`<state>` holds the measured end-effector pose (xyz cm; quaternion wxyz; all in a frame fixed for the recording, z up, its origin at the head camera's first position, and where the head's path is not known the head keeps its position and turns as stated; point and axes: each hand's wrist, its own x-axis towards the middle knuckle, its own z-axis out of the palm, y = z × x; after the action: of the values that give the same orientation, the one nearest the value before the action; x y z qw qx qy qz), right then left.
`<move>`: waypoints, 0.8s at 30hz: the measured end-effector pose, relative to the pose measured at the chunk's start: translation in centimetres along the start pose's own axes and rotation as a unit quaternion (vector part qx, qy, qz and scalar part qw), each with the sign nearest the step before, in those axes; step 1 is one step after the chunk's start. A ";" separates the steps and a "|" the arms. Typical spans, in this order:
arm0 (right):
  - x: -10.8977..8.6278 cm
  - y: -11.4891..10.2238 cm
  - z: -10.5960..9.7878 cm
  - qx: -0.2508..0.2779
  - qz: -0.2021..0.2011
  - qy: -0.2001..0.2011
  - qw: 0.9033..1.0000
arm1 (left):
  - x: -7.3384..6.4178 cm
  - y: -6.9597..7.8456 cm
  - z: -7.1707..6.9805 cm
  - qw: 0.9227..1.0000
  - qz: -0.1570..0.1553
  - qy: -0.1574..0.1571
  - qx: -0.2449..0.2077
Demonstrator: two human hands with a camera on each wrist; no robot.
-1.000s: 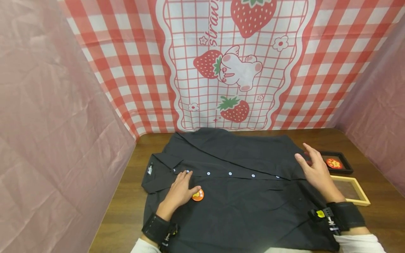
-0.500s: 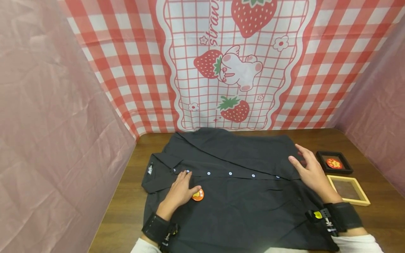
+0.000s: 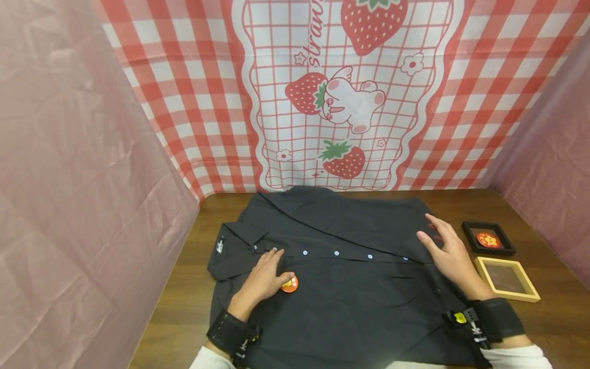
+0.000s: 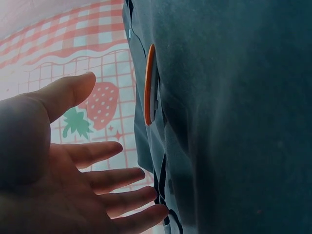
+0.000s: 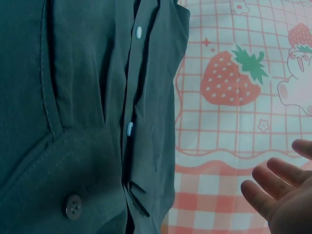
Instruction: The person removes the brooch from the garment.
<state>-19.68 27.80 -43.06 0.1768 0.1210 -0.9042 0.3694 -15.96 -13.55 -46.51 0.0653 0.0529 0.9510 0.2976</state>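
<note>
Orange round badge [image 3: 290, 285] sits on the black button-up shirt [image 3: 350, 302], lower centre of the frame, beside the spread left hand [image 3: 262, 278]; the right hand [image 3: 450, 255], lower right, is loosely spread. Badge-placing seems nearly done; withdrawing both hands probably comes next.

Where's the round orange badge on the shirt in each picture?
Head: the badge is below the middle, beside the left hand.
Left wrist: the badge is just above the middle, seen edge-on.
Right wrist: not in it.
Shared landmark: the printed strawberry nearest the shirt.
</note>
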 end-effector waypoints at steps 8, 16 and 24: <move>0.2 -0.5 0.7 -0.004 -0.011 -0.010 1.000 | -0.1 -0.2 -0.1 1.000 0.004 -0.002 0.003; 0.2 -0.8 1.1 -0.011 -0.014 -0.016 1.000 | -0.3 -0.3 -0.2 1.000 0.016 0.002 0.002; 0.1 -1.3 1.3 -0.030 -0.014 -0.025 0.999 | -0.4 -0.4 -0.2 1.000 0.028 0.011 -0.006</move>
<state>-19.57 25.97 -43.07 0.1629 0.1380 -0.9170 0.3368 -15.66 -14.02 -46.49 0.0463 0.0762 0.9481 0.3053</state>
